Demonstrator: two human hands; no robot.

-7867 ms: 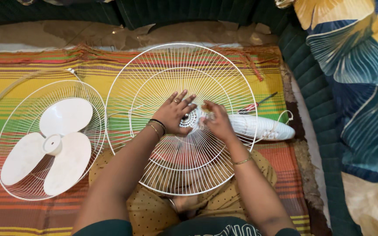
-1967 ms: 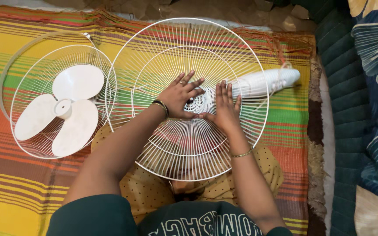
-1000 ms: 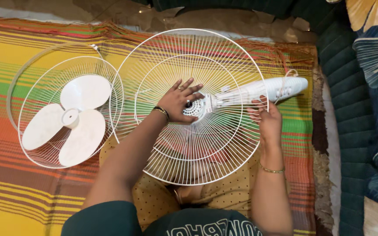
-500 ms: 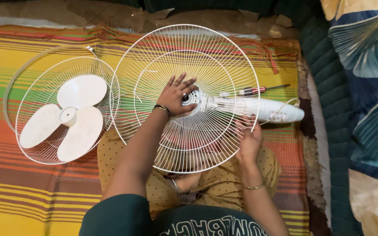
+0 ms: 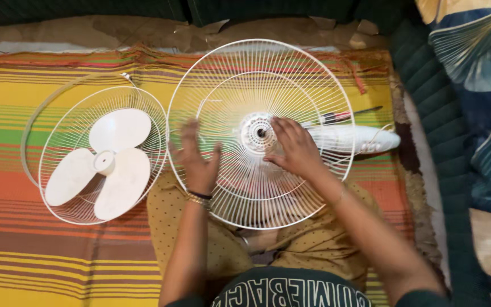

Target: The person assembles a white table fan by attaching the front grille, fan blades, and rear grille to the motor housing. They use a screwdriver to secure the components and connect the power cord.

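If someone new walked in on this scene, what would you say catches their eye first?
Most striking is the large round white wire fan guard at the centre, with the right hand beside its ribbed hub and the left hand on its left wires. To its left, a second white wire guard cradles a white three-bladed plastic fan blade. Everything rests on a brightly striped woven mat.

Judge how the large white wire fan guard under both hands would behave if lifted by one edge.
The wire fan guard is mostly thin spokes and open air, so probably light for its span. The spokes look springy; lifted by the rim, it may flex. The motor housing seems attached behind the hub, so it would likely tip toward that side. The left hand and right hand rest on it.
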